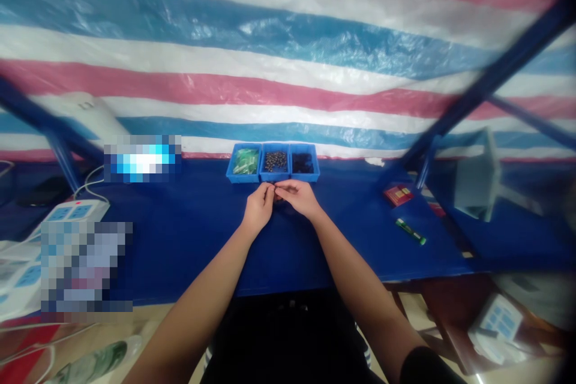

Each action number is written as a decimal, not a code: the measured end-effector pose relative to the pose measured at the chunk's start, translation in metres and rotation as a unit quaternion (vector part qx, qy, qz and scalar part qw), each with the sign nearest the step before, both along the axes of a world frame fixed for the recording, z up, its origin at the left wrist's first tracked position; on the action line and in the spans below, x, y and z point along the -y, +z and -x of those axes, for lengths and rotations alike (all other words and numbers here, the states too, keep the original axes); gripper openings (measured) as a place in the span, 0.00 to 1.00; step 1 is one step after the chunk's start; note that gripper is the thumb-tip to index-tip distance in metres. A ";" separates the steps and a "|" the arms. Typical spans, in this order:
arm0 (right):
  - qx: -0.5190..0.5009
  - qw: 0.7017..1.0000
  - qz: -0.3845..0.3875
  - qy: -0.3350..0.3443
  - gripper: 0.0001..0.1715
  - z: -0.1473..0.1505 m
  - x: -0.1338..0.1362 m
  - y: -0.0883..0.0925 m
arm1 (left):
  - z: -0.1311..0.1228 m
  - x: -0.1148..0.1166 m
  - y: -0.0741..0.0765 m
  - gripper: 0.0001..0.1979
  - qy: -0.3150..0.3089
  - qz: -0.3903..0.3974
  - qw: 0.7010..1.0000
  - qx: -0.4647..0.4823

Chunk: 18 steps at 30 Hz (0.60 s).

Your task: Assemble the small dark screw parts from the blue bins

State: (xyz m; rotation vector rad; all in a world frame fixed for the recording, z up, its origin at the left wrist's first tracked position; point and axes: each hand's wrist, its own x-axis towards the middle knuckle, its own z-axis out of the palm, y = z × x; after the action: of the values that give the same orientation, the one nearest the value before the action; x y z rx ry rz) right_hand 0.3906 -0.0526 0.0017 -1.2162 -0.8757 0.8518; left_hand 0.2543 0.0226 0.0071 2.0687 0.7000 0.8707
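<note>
My left hand (260,206) and my right hand (300,197) meet just in front of three blue bins, fingertips pinched together. Whatever small dark piece sits between them is mostly covered by the fingers, and I cannot make out its kind. The left bin (230,175) holds green and clear small pieces. In the middle bin (274,178) lie many small dark, shiny parts, and the right bin (315,164) contains black pieces. Beneath the fingers a brownish patch shows, too small to name.
A blue table (198,240) spreads under everything. To the left is a white power strip (96,209) with cables, beside blurred-out patches. On the right lie a red box (398,195) and a green tube (410,231). Blue metal posts (454,96) and a striped plastic sheet (270,90) stand behind.
</note>
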 end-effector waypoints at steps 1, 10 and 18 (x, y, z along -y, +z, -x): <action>0.001 1.000 0.001 0.001 0.21 0.000 0.000 0.000 | 0.000 0.000 0.000 0.16 0.002 -0.001 1.000 -0.003; 0.012 0.999 0.023 -0.021 0.22 -0.002 0.001 0.004 | 0.001 0.001 0.000 0.17 0.014 0.010 1.000 -0.004; -0.066 0.996 0.028 -0.057 0.26 -0.004 0.000 0.004 | 0.000 0.002 0.002 0.14 0.039 0.024 0.999 0.005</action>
State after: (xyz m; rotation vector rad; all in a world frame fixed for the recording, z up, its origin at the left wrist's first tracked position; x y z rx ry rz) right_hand 0.3951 -0.0527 0.0058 -1.2328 -0.6739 0.8594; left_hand 0.2542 0.0202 0.0088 2.0056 0.7939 0.8988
